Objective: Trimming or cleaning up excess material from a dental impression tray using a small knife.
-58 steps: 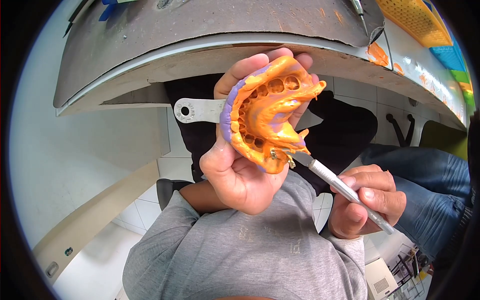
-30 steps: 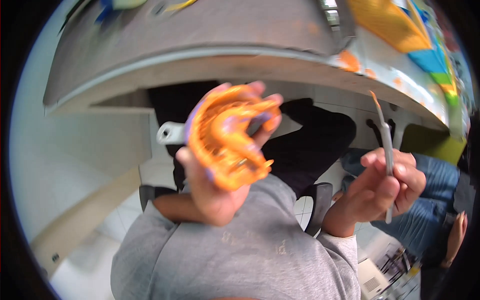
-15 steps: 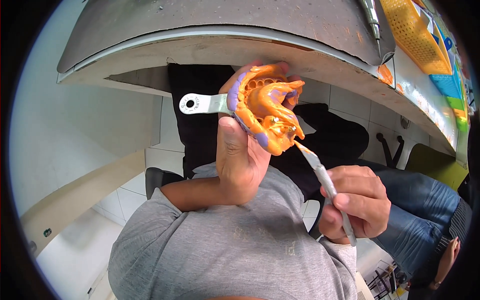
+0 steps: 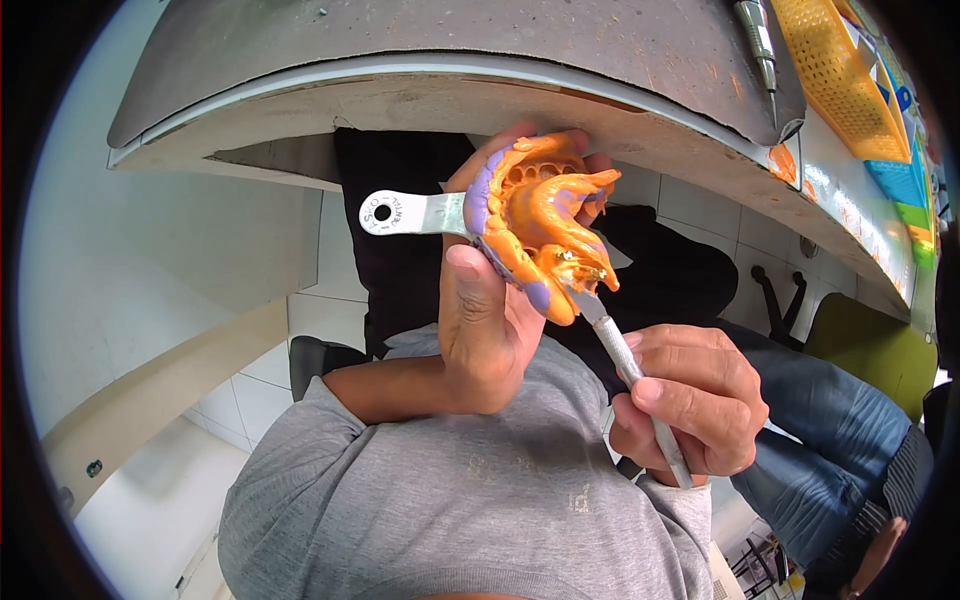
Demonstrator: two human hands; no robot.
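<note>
I hold the dental impression tray (image 4: 535,225) up in front of my chest, under the edge of the workbench (image 4: 450,50), my left hand (image 4: 485,320) wrapped around it with the thumb pressed on its near rim and the metal handle (image 4: 410,212) sticking out to the left. The orange and purple impression material faces right. My right hand (image 4: 690,400) has its fingers closed around a scalpel (image 4: 625,365) like a pen, blade tip touching the lower orange edge. To trim cleanly I judge I should keep the tray braced, cut in short shallow strokes away from my thumb, and follow the margin rather than dig into the tooth imprints.
</note>
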